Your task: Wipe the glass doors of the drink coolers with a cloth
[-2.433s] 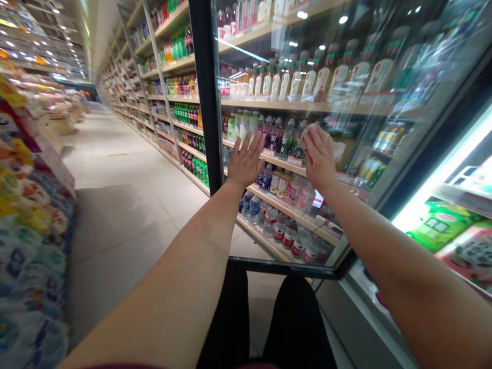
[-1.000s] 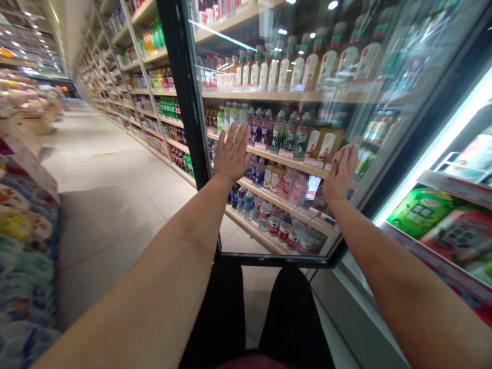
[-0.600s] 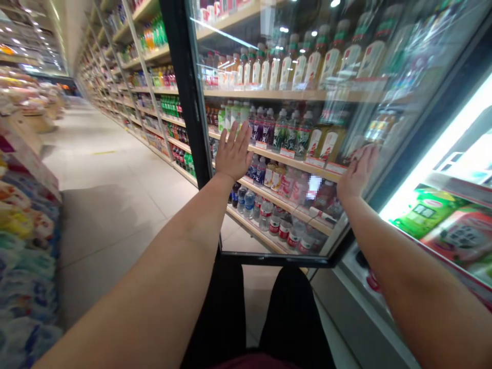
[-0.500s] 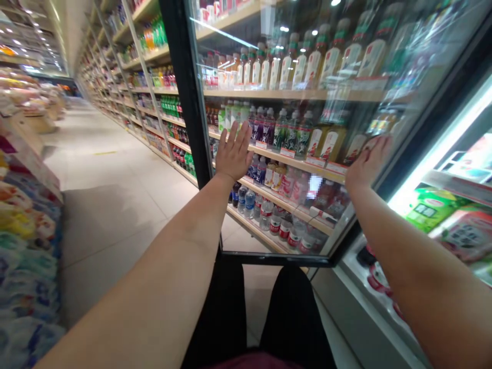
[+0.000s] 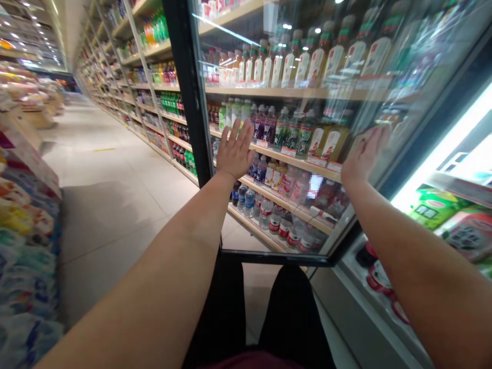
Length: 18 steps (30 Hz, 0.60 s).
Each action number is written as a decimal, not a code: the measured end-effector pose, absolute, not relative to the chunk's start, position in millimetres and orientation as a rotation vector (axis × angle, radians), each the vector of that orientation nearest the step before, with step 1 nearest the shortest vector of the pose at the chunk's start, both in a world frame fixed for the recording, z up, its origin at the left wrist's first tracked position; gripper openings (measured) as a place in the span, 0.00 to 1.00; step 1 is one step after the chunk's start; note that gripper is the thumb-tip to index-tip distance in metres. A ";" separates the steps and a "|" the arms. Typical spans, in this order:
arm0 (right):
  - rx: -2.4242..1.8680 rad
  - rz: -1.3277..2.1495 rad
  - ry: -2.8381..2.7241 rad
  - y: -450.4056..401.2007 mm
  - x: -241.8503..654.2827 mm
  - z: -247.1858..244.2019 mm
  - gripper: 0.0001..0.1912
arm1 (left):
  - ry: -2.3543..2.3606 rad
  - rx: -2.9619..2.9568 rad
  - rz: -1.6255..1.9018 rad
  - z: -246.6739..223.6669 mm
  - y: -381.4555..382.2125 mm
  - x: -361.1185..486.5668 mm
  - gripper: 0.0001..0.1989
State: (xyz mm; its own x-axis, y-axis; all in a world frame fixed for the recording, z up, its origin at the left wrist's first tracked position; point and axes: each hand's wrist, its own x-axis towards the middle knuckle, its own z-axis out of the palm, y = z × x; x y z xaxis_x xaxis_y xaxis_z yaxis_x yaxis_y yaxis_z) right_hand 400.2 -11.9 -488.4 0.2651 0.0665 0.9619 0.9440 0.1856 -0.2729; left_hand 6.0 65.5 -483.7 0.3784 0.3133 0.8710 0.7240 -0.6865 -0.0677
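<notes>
A glass fridge door (image 5: 280, 259) with a black frame stands swung out in front of me. My left hand (image 5: 235, 149) lies against its glass with the fingers spread, holding nothing. Farther right on the same pane, my right hand (image 5: 363, 156) rests with its fingers stretched out, also without anything in it. Through the glass, or partly mirrored in it, rows of drink bottles (image 5: 300, 130) show on wooden shelves (image 5: 269, 93). Whether the palms press firmly on the glass cannot be seen.
To the right is the lit fridge interior with green packs (image 5: 432, 207) and red-lidded tubs (image 5: 378, 277). Long drink shelves (image 5: 144, 105) run back along the aisle, over a tiled floor (image 5: 126, 205). Stacked bagged goods (image 5: 28, 277) line the left.
My right hand has slid slightly left on the glass. The left hand has hardly moved, and the view has shifted a little.
</notes>
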 end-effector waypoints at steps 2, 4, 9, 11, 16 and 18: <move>-1.151 -0.909 -1.303 -6.7 382.4 -474.7 0.32 | -0.891 -2.192 -1.257 -483.6 65.7 6.1 0.37; -1.116 -0.940 -1.420 -7.0 359.2 -481.6 0.32 | -0.879 -2.189 -1.267 -483.4 65.3 6.4 0.38; -1.124 -0.923 -1.415 -5.0 318.5 -510.7 0.31 | -0.871 -2.206 -1.287 -482.3 63.3 6.9 0.37; -1.158 -0.917 -1.370 4.6 316.3 -492.6 0.31 | -0.874 -2.209 -1.282 -482.1 63.7 6.7 0.37; -1.202 -0.924 -1.409 15.6 311.5 -451.8 0.31 | -0.888 -2.206 -1.259 -483.0 65.2 6.4 0.36; -1.178 -0.931 -1.469 7.1 302.4 -470.7 0.30 | -0.884 -2.196 -1.244 -483.3 64.6 6.6 0.36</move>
